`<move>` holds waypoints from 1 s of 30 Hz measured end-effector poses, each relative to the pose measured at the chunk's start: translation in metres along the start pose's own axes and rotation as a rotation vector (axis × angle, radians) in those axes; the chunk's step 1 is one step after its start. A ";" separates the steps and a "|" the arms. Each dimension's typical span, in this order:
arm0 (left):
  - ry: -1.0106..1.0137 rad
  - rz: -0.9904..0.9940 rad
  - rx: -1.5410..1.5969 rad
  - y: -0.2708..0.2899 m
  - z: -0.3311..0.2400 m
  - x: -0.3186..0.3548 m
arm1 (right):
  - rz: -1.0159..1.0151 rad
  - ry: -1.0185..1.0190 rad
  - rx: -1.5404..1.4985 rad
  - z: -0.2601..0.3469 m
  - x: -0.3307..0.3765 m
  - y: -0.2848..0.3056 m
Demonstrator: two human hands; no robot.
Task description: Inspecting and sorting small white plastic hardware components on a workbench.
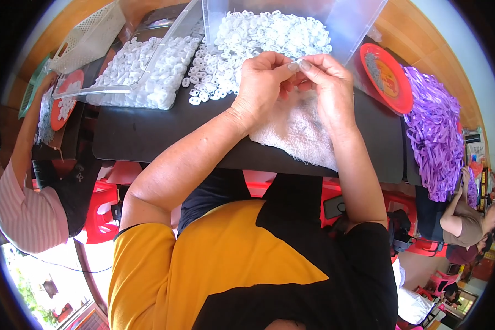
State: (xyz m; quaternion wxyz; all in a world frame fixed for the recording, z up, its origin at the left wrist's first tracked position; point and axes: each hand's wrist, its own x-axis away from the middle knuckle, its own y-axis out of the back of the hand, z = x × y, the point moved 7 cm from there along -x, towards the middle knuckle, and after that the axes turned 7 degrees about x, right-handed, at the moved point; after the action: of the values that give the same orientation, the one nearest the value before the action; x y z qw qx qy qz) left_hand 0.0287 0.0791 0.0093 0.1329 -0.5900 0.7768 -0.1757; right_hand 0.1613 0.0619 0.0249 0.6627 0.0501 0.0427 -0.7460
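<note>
My left hand [263, 80] and my right hand [331, 82] meet above the table, thumbs and fingertips pinched together. Between them shows a bit of a small white plastic piece [297, 62]; the fingers cover most of it. Just behind my hands spreads a heap of white oval plastic pieces with two holes [214, 71], spilling from a clear bin tipped towards me [349, 33]. Beneath my hands and wrists lies a crumpled whitish cloth [297, 132].
At left stands a clear bin [113, 89] full of white pieces, by a white basket [88, 38]. A red plate [404, 99] with thin metal parts lies right, beside piled purple straps [432, 132]. A co-worker's arm [30, 121] reaches to another red plate [77, 77].
</note>
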 end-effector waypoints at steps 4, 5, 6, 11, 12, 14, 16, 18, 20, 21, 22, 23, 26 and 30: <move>0.007 0.076 0.028 -0.004 -0.005 -0.001 | -0.015 0.041 0.006 0.010 -0.001 0.008; -0.023 0.087 0.012 -0.006 -0.008 -0.001 | 0.014 0.028 0.001 0.011 -0.001 0.009; -0.053 0.098 -0.003 -0.007 -0.010 0.000 | 0.043 0.014 -0.004 0.012 0.000 0.009; -0.109 0.147 -0.029 -0.009 -0.015 0.000 | 0.131 -0.018 0.023 0.016 0.000 0.009; -0.120 0.162 -0.050 -0.010 -0.015 0.000 | 0.148 -0.035 0.019 0.015 0.000 0.008; -0.132 0.168 -0.061 -0.010 -0.016 0.001 | 0.175 -0.044 0.039 0.015 -0.001 0.010; -0.143 0.174 -0.071 -0.010 -0.017 0.002 | 0.200 -0.054 0.059 0.015 -0.001 0.012; -0.186 0.219 -0.100 -0.013 -0.022 0.004 | 0.260 -0.062 0.115 0.015 0.000 0.011; -0.193 0.235 -0.118 -0.013 -0.022 0.004 | 0.260 -0.063 0.131 0.018 0.001 0.010; -0.203 0.249 -0.135 -0.014 -0.023 0.003 | 0.263 -0.063 0.150 0.018 0.001 0.010; -0.200 0.251 -0.136 -0.013 -0.023 0.003 | 0.261 -0.064 0.149 0.018 0.002 0.010; -0.198 0.264 -0.141 -0.013 -0.024 0.001 | 0.263 -0.074 0.143 0.017 0.002 0.011; -0.190 0.288 -0.143 -0.018 -0.026 0.002 | 0.272 -0.082 0.141 0.017 0.001 0.012; -0.181 0.311 -0.165 -0.024 -0.023 0.006 | 0.335 -0.037 0.155 0.017 0.001 0.014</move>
State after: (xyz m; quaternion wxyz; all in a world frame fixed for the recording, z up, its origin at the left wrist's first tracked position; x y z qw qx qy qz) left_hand 0.0387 0.0699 0.0406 0.1789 -0.4853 0.8552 -0.0350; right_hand 0.1744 0.0575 0.0413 0.7725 0.0938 -0.0358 -0.6271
